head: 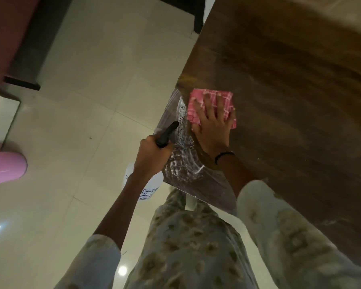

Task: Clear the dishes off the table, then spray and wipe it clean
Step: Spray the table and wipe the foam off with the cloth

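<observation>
A dark wooden table (290, 69) fills the right side of the head view, with no dishes on the part I see. My right hand (212, 130) lies flat with spread fingers on a pink checked cloth (208, 99) near the table's left edge. My left hand (152, 157) grips a white spray bottle (146, 188) by its black trigger head (167, 133), nozzle aimed at the table's edge. White foam streaks (182, 161) cover the wet corner between my hands.
Pale glossy floor tiles (92, 101) spread to the left of the table. A pink rounded object (6, 170) sits at the left edge. Dark furniture (23, 49) stands at the top left. My patterned clothing (186, 247) fills the bottom.
</observation>
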Motion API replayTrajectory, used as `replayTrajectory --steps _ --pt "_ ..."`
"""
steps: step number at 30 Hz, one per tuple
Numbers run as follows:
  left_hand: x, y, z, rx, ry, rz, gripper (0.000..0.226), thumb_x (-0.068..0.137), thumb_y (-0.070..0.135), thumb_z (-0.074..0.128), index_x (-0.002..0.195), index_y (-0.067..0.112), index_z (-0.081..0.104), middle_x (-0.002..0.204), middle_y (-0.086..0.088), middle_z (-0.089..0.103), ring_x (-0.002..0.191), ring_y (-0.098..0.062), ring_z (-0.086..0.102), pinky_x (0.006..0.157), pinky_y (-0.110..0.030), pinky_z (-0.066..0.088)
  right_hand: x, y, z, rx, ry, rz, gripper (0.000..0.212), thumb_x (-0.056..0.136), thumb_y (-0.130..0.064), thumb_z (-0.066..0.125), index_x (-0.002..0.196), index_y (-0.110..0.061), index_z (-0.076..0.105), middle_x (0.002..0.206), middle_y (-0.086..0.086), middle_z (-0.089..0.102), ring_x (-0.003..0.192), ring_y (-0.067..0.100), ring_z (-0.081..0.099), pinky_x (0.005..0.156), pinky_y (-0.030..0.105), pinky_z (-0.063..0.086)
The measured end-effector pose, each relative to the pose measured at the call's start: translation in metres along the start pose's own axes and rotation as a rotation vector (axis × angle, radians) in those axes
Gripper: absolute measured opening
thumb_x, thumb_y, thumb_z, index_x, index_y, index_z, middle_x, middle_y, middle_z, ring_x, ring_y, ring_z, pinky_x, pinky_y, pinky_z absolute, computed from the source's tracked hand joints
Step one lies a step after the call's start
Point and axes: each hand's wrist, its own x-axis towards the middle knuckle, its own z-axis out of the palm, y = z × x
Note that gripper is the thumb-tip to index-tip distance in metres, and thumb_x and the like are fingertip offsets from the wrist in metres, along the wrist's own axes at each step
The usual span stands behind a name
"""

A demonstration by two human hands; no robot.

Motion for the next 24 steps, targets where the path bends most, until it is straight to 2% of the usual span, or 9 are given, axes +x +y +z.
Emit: replayTrajectory --steps 3,6,11,13,15,17,24 --pt "0.005 -0.004 -0.005 -0.007 0.018 -0.018 0.013 0.08 0.014 0.061 0.073 0.003 0.059 0.05 -0.005 0.045 0.041 -0.021 0.036 0.045 -0.028 0.031 -0.031 -0.012 0.011 -0.003 -0.004 -0.202 0.053 0.096 -0.047 0.023 0.145 -0.03 0.031 0.154 0.006 0.031 0.143 0.036 0.021 0.106 0.071 0.02" --pt "0.007 -0.004 -0.009 0.008 0.003 -0.016 0.011 0.081 0.016 0.061 0.074 0.008 0.06 0.052 -0.006 0.049 0.043 -0.022 0.041 0.046 -0.028 0.035 -0.072 0.018 0.021 -0.067 -0.011 -0.313 0.058 0.093 -0.053 0.031 0.147 -0.036 0.023 0.156 0.002 0.027 0.144 0.034 0.016 0.109 0.068 0.019" --pt "0.011 -0.001 -0.008 0.056 -0.001 0.012 0.017 0.082 0.015 0.06 0.08 -0.001 0.063 0.057 -0.015 0.055 0.047 -0.027 0.048 0.049 -0.03 0.039 -0.077 0.049 0.011 -0.11 -0.006 -0.1 0.066 0.087 -0.057 0.033 0.148 -0.034 0.02 0.156 0.003 0.024 0.144 0.034 0.015 0.11 0.066 0.016" --pt "0.013 0.0 -0.01 0.063 0.024 0.007 0.01 0.082 0.015 0.059 0.077 0.007 0.062 0.056 -0.012 0.056 0.045 -0.025 0.049 0.046 -0.027 0.038 -0.064 0.043 0.006 -0.098 -0.012 -0.039 0.066 0.088 -0.056 0.03 0.149 -0.033 0.017 0.157 0.003 0.021 0.145 0.033 0.014 0.11 0.065 0.013" --pt "0.014 0.003 -0.013 0.057 0.058 0.009 0.016 0.083 0.013 0.058 0.067 0.014 0.057 0.05 -0.004 0.051 0.041 -0.02 0.046 0.043 -0.022 0.034 -0.051 0.037 0.004 -0.07 -0.021 0.004 0.066 0.089 -0.055 0.028 0.149 -0.033 0.014 0.158 0.003 0.018 0.145 0.034 0.012 0.11 0.067 0.013" --pt "0.017 0.004 -0.017 0.034 0.074 0.011 0.028 0.083 0.011 0.057 0.057 0.019 0.051 0.046 -0.001 0.046 0.039 -0.018 0.041 0.042 -0.021 0.029 -0.039 0.034 0.004 -0.064 -0.027 0.023 0.066 0.089 -0.055 0.028 0.15 -0.033 0.012 0.159 0.003 0.017 0.145 0.035 0.011 0.11 0.068 0.013" --pt "0.024 0.005 -0.024 0.072 0.004 0.072 0.035 0.081 0.01 0.058 0.05 0.02 0.046 0.042 0.0 0.041 0.038 -0.016 0.035 0.044 -0.022 0.027 0.027 0.016 -0.007 -0.054 -0.018 0.006 0.064 0.093 -0.053 0.033 0.15 -0.031 0.013 0.159 0.004 0.014 0.146 0.035 0.007 0.109 0.07 0.01"
